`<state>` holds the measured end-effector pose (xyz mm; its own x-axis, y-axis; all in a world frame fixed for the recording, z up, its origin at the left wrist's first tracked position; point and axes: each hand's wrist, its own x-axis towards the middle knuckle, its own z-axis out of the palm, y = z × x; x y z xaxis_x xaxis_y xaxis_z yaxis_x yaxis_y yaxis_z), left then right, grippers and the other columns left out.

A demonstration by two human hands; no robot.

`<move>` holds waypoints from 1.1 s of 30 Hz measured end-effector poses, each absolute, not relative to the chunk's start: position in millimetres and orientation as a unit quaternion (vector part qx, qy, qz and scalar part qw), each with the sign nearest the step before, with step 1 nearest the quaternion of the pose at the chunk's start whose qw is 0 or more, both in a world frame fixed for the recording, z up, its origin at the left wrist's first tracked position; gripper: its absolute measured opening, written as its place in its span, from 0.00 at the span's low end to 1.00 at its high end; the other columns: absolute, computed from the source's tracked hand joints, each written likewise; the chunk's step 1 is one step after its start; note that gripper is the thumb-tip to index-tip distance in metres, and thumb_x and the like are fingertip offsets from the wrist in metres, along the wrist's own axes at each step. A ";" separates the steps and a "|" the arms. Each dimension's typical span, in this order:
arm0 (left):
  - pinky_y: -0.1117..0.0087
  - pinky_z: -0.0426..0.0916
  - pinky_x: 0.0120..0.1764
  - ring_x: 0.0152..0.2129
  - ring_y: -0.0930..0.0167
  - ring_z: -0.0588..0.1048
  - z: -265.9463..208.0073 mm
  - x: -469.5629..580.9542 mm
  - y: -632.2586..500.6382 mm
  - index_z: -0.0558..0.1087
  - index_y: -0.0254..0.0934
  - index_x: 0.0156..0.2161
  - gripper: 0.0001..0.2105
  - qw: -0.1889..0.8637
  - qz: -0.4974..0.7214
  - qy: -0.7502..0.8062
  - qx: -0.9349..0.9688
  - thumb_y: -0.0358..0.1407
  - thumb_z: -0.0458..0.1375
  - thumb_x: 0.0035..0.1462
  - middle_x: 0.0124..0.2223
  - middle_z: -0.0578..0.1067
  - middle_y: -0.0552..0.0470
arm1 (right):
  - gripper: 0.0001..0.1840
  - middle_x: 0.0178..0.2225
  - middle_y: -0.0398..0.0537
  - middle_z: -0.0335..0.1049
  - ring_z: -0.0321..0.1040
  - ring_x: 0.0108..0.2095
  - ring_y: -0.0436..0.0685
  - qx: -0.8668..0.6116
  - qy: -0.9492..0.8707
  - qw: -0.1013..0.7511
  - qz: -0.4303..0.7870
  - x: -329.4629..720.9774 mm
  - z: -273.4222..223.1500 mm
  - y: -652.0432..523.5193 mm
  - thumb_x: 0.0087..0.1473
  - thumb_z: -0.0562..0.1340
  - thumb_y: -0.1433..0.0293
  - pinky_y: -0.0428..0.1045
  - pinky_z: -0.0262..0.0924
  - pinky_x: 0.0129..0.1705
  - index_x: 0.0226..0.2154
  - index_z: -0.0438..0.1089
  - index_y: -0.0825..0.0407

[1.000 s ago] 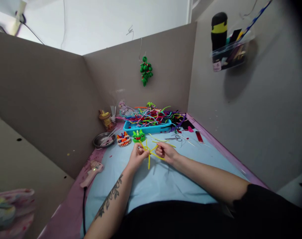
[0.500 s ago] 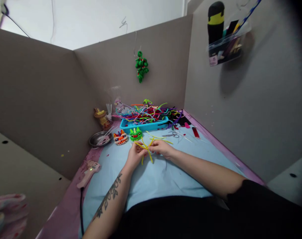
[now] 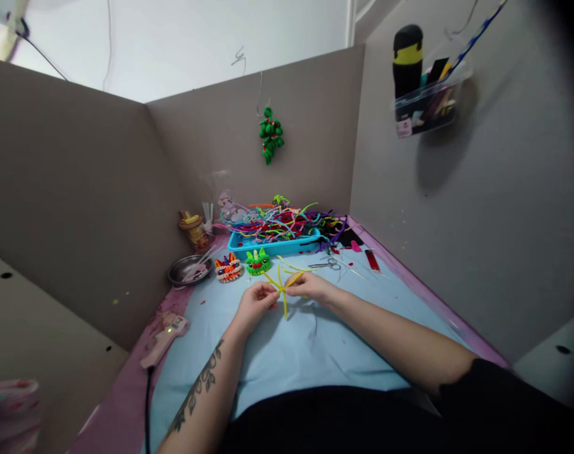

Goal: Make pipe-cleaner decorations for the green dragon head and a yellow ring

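Several yellow pipe cleaners [image 3: 285,306] cross in a star shape between my two hands, above the blue cloth. My left hand [image 3: 259,299] pinches the bundle near its crossing point from the left. From the right, my right hand [image 3: 310,287] grips it by thumb and fingers, close to the same crossing. Beyond my hands sit a green pipe-cleaner animal head [image 3: 258,262] and an orange and white one [image 3: 229,268]. Loose yellow pipe cleaners [image 3: 291,267] lie on the cloth just behind my right hand.
A blue tray [image 3: 277,248] heaped with coloured pipe cleaners stands at the back. Scissors [image 3: 331,264] and a red strip [image 3: 372,260] lie to the right. On the left are a metal bowl [image 3: 176,272] and a corded pink glue gun [image 3: 166,340]. Grey panels enclose the table.
The yellow star has turned in my fingers, so its arms point differently. Both hands keep their pinch, and the whole view has shifted slightly.
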<state>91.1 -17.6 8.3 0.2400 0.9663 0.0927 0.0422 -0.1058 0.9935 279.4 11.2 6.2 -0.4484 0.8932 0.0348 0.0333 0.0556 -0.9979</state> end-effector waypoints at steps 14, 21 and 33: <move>0.77 0.54 0.16 0.11 0.79 0.61 6.3 86.7 -17.8 0.72 0.33 0.29 0.10 0.457 0.417 0.481 0.622 0.40 0.59 0.46 0.19 0.70 0.56 | 0.09 0.18 0.41 0.65 0.57 0.22 0.48 -0.488 -0.555 0.460 0.493 275.0 8.9 9.4 0.35 0.65 0.67 0.45 0.50 0.27 0.20 0.71 0.57; 0.77 0.56 0.19 0.17 0.75 0.68 15.3 74.9 -17.4 0.75 0.33 0.35 0.16 0.513 0.412 0.475 0.583 0.43 0.63 0.42 0.22 0.73 0.51 | 0.09 0.16 0.39 0.62 0.54 0.20 0.47 -0.482 -0.569 0.435 0.505 282.3 9.6 14.0 0.36 0.65 0.67 0.44 0.48 0.24 0.19 0.70 0.57; 0.78 0.54 0.21 0.18 0.79 0.61 16.9 86.0 -22.3 0.73 0.32 0.30 0.15 0.611 0.467 0.379 0.515 0.43 0.64 0.41 0.27 0.70 0.53 | 0.05 0.14 0.38 0.60 0.50 0.17 0.44 -0.356 -0.604 0.270 0.660 273.1 16.9 -7.2 0.34 0.64 0.71 0.44 0.42 0.21 0.17 0.69 0.57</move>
<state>86.0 -22.3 16.9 0.2772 0.9607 0.0176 -0.1802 0.0340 0.9830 273.1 -7.2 16.9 -0.6013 0.7859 -0.1439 0.0731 -0.1252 -0.9894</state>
